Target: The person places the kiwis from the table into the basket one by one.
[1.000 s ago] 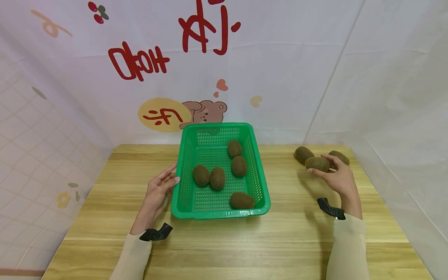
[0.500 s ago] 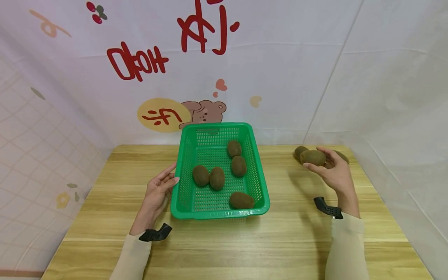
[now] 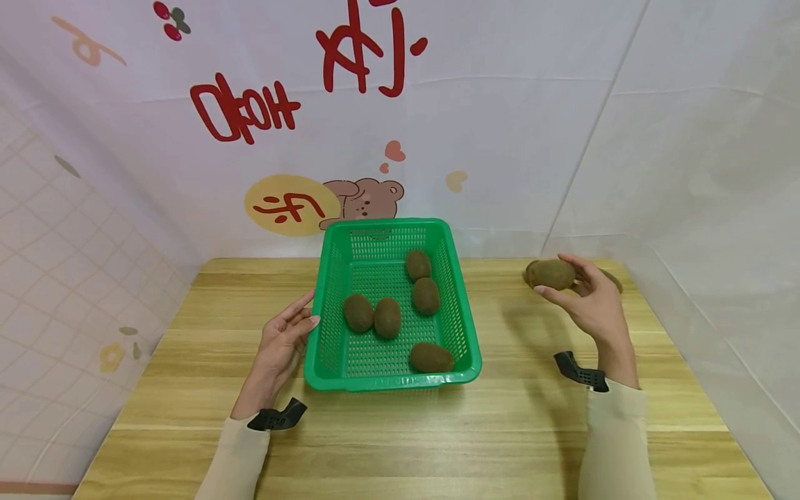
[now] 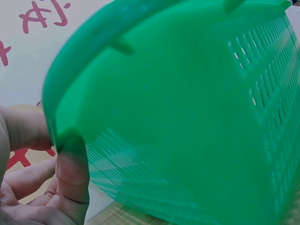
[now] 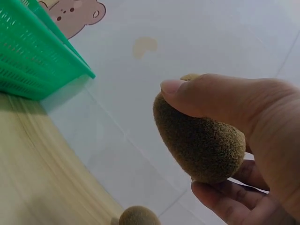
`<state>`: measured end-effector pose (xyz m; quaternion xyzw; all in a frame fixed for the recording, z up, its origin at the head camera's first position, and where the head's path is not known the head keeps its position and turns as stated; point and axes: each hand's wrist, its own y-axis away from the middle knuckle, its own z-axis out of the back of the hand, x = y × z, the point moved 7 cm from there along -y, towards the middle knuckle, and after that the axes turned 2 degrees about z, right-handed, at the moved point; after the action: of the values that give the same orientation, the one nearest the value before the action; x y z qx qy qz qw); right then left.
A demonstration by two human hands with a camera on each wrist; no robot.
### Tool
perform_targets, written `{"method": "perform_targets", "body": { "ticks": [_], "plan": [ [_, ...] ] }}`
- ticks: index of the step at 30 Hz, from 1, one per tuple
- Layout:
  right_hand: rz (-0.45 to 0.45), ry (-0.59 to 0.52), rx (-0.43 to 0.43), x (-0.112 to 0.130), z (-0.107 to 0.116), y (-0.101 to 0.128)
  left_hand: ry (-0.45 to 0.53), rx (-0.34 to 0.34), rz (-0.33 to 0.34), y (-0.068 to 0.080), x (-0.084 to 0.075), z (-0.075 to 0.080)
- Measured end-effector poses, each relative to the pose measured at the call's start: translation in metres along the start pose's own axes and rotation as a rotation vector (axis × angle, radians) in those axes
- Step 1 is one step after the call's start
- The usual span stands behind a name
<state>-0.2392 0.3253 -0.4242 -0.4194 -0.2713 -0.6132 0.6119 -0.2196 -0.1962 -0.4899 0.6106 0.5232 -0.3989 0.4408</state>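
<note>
My right hand (image 3: 598, 305) holds a brown, fuzzy kiwi (image 3: 553, 275) between thumb and fingers, above the table's back right. The right wrist view shows that kiwi (image 5: 199, 143) close up, with the thumb (image 5: 211, 93) laid across it. At the left, my left hand (image 3: 281, 344) grips the rim of a green plastic basket (image 3: 400, 382). In the left wrist view its fingers (image 4: 72, 173) pinch the basket's edge (image 4: 93, 42). Several kiwis lie inside the basket, among them one (image 3: 431, 357) near its front right corner.
Behind the held kiwi, another kiwi (image 3: 529, 273) is mostly hidden on the wooden table (image 3: 400, 444). One more kiwi (image 3: 614, 279) shows partly behind the right hand. A white printed cloth (image 3: 500, 125) hangs behind the table.
My right hand has lifted its kiwi from among those on the table and shifted it slightly left and up in the view. The left hand and basket have stayed in place.
</note>
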Motion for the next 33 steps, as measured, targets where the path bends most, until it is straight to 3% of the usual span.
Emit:
{"method": "perform_targets", "body": {
  "ticks": [25,33],
  "plan": [
    [0.152,0.014,0.026,0.046,-0.033,0.004,0.009,0.012,0.001,0.0,-0.001,0.0],
    [0.172,-0.035,0.055,0.058,-0.048,0.006,0.012,0.018,-0.005,0.0,-0.001,0.0]
  ]
}}
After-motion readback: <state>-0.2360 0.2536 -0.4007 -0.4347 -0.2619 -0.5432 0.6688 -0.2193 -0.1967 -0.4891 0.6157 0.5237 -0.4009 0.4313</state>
